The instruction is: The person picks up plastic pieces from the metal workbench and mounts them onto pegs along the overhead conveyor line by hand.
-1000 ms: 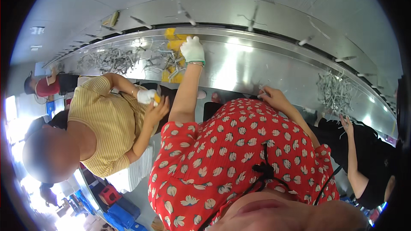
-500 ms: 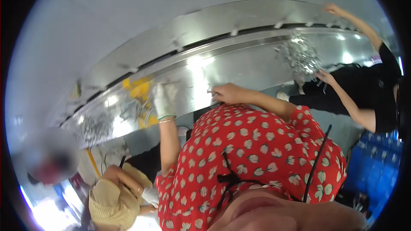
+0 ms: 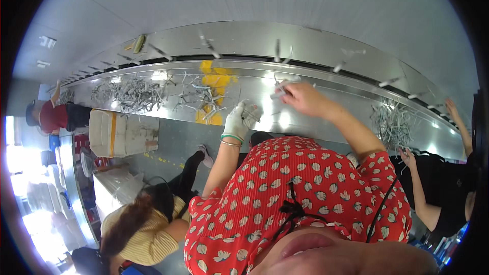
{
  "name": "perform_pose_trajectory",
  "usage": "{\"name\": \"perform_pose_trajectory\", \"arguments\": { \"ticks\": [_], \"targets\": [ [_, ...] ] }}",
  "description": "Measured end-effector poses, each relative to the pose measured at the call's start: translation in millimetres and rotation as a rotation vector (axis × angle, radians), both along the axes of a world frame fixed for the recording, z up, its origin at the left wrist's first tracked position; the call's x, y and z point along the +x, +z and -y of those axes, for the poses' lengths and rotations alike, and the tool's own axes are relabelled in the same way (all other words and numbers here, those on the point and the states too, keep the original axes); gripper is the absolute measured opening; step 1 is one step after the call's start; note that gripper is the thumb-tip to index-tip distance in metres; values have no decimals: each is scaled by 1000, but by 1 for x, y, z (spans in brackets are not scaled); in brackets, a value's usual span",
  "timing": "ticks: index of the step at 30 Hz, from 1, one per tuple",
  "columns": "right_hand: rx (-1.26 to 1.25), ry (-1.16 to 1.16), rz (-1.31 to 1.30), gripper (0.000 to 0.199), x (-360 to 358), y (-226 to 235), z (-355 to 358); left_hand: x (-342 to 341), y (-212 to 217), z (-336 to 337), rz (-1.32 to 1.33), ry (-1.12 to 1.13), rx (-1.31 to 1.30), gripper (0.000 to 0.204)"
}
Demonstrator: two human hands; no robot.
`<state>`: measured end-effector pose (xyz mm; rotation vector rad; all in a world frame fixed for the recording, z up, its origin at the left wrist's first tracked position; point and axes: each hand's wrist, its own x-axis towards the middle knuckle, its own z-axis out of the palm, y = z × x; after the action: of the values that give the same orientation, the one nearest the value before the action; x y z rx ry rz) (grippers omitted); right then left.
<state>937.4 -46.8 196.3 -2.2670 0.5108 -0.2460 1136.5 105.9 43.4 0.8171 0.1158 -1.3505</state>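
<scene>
My left hand (image 3: 234,124), in a white glove with a green cuff, is over the near edge of the metal bench (image 3: 316,125). Its fingers are curled around a few thin grey metal strips (image 3: 251,114). Bare and pinching, my right hand (image 3: 305,99) reaches over the bench toward the long slot, with a grey strip (image 3: 278,93) between thumb and fingers. Just beyond it, an upright grey piece (image 3: 277,51) stands at the slot. A loose pile of similar strips (image 3: 202,97) lies left of my gloved hand, partly over yellow patches (image 3: 218,80) on the bench.
Bigger strip heaps lie farther left (image 3: 130,95) and at right (image 3: 392,125). More pieces (image 3: 340,66) line the slot. At right, a person in black (image 3: 433,188) works at the bench; another in yellow (image 3: 145,229) is behind at left. White boxes (image 3: 125,135) stand below the bench.
My view has swung, showing more of the left side. My right hand has moved from near my body out toward the slot. The gloved hand's fingers now show curled around strips.
</scene>
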Motion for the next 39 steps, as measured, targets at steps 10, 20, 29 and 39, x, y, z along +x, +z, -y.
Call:
{"name": "perform_pose_trajectory", "arguments": {
  "ticks": [10, 20, 29, 39],
  "targets": [
    [2, 241, 410, 27, 149, 72, 11, 33, 61, -62, 470, -33, 40, 31],
    [-231, 328, 175, 24, 123, 8, -43, 68, 71, -58, 365, -105, 220, 30],
    [-186, 165, -32, 31, 35, -6, -97, 28, 25, -50, 278, -334, 181, 18],
    [-158, 115, -15, 26, 133, -49, -104, 122, 9, -61, 906, -596, 31, 29]
  ]
}}
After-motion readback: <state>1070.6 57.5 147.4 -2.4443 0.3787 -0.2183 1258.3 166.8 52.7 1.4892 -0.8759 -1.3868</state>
